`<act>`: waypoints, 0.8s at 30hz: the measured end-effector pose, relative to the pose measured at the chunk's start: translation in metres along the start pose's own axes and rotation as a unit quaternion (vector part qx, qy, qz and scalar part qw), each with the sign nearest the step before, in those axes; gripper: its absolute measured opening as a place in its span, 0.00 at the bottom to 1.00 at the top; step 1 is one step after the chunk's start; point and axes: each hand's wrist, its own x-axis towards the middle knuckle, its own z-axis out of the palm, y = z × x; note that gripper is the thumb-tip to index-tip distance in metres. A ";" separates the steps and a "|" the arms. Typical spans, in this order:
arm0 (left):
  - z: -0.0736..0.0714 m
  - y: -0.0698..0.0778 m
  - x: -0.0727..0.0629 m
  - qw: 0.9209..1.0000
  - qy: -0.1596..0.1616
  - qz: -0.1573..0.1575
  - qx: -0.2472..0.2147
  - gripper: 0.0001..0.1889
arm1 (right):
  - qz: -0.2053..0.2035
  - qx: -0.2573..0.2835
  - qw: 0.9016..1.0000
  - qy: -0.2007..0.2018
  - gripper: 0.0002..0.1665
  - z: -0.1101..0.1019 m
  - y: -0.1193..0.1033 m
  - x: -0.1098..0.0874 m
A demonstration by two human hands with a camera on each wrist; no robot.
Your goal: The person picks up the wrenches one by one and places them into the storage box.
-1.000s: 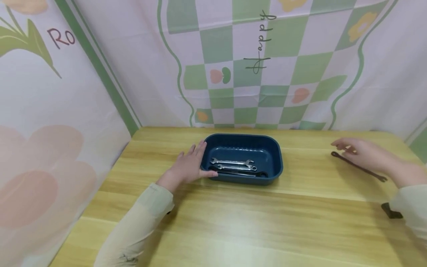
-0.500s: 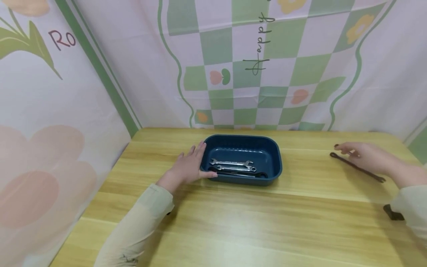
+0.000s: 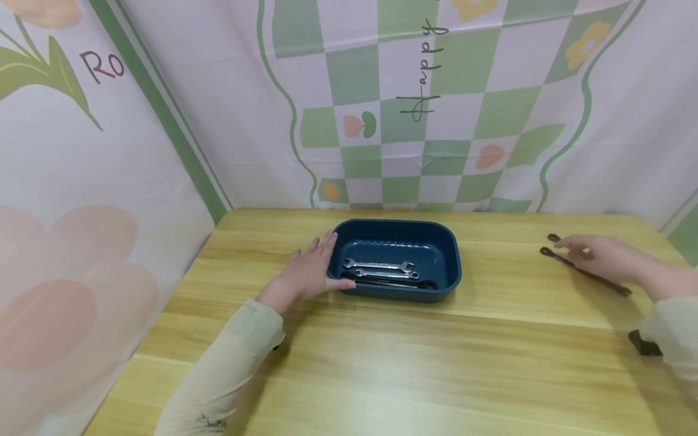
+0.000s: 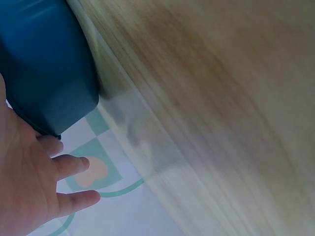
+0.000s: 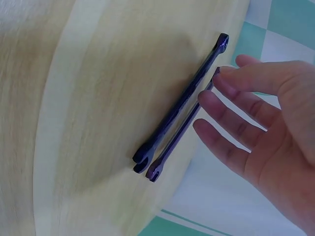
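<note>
My left hand (image 3: 306,272) rests against the left end of a dark blue tray (image 3: 403,297), fingers spread along the outside and thumb over the front rim. Inside, toward the front wall, lie two silver wrenches (image 3: 378,265) and something longer and black (image 3: 428,284), partly under the rim. At the right, my right hand (image 5: 275,118) pinches the upper end of a slim dark wrench (image 5: 178,132) between thumb and index finger; the other fingers extend loosely. A second, thicker dark wrench (image 5: 179,101) lies parallel beside it on the table. In the head view the hand covers much of the slim wrench.
The wooden table (image 3: 382,369) ends at the back against a hanging cloth (image 3: 403,151) with green checks. Another printed cloth (image 3: 98,254) hangs at the left. A small dark object (image 3: 644,343) shows by the right cuff.
My right hand has shifted slightly toward me, and the slim wrench's end now shows beyond the fingertips. The left hand and tray have stayed put.
</note>
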 end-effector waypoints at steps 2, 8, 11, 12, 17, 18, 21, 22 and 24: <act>0.000 0.000 0.000 1.000 0.001 0.000 -0.001 0.64 | 0.002 0.003 1.000 -0.007 0.19 -0.001 0.000 0.000; 0.000 0.000 0.001 1.000 -0.002 -0.002 -0.002 0.64 | 0.022 0.009 0.999 -0.039 0.26 -0.002 0.000 0.000; 0.000 0.001 0.001 1.000 -0.001 -0.001 -0.003 0.64 | 0.028 0.007 0.998 -0.047 0.27 -0.001 0.001 0.000; 0.000 0.001 0.001 1.000 0.000 -0.001 -0.003 0.64 | 0.027 0.003 0.998 -0.048 0.27 0.000 0.001 0.000; 0.001 0.000 -0.001 1.000 -0.003 -0.001 -0.012 0.64 | 0.026 -0.006 0.999 -0.048 0.26 0.001 0.001 0.000; 0.001 0.000 -0.001 1.000 -0.003 -0.001 -0.014 0.64 | 0.028 -0.007 0.998 -0.049 0.26 0.001 0.000 0.000; 0.001 0.000 -0.001 1.000 -0.005 -0.002 -0.016 0.64 | 0.028 -0.009 0.999 -0.046 0.26 0.002 0.001 -0.001; 0.001 0.000 -0.001 1.000 -0.004 -0.002 -0.016 0.64 | 0.028 -0.009 0.999 -0.044 0.25 0.002 0.001 -0.001; 0.001 0.000 -0.001 1.000 -0.003 -0.001 -0.013 0.64 | 0.028 -0.010 0.999 -0.043 0.25 0.002 0.001 -0.002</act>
